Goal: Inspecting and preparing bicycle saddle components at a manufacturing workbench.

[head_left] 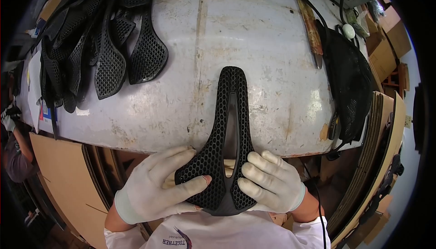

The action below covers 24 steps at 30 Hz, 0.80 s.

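Observation:
A black bicycle saddle pad [211, 135] with a honeycomb lattice and a long central slot is held close to my body, its narrow nose pointing away over the table. My left hand [163, 183], in a white glove, grips the wide end's left side, fingers partly behind it and one worn fingertip on top. My right hand [270, 181], gloved too, has its fingers across the right side of the wide end. The thumbs are mostly hidden.
The scuffed white table [263, 35] spans the middle. Black lattice saddle pads [109, 62] lie heaped at far left. At right are a worn blade-like tool [309, 28] and a black mesh bag [347, 81]. Cardboard sheets [63, 171] stand at left; another person [18, 153] is beyond.

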Available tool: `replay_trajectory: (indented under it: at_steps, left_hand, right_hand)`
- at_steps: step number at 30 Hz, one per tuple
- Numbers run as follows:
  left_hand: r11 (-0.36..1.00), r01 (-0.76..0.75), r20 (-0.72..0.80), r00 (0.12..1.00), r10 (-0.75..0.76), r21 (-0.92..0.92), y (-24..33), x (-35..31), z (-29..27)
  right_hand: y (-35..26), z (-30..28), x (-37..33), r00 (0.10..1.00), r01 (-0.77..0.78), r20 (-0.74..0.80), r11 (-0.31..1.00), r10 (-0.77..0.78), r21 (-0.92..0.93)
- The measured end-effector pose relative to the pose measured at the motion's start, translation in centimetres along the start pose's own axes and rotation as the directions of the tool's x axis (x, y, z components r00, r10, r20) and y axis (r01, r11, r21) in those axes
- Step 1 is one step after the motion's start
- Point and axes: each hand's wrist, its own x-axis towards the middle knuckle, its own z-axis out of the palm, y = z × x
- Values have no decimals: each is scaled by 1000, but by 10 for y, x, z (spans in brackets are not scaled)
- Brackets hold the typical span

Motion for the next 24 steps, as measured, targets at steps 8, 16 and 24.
replay_trajectory:
  at_steps: [8,16,24]
  left_hand:
    - [999,-9,-30,999,11,53,2,-2,4]
    - [1000,11,-68,998,-10,19,0,-7,18]
    - [974,-10,-61,998,-4,-226,-12,-19,44]
  right_hand:
    - [-1,1,-1,1000,-4,-7,999,3,-42]
    - [2,0,-5,999,3,43,1000,-2,-29]
    - [6,3,-10,998,0,65,1000,1,-17]
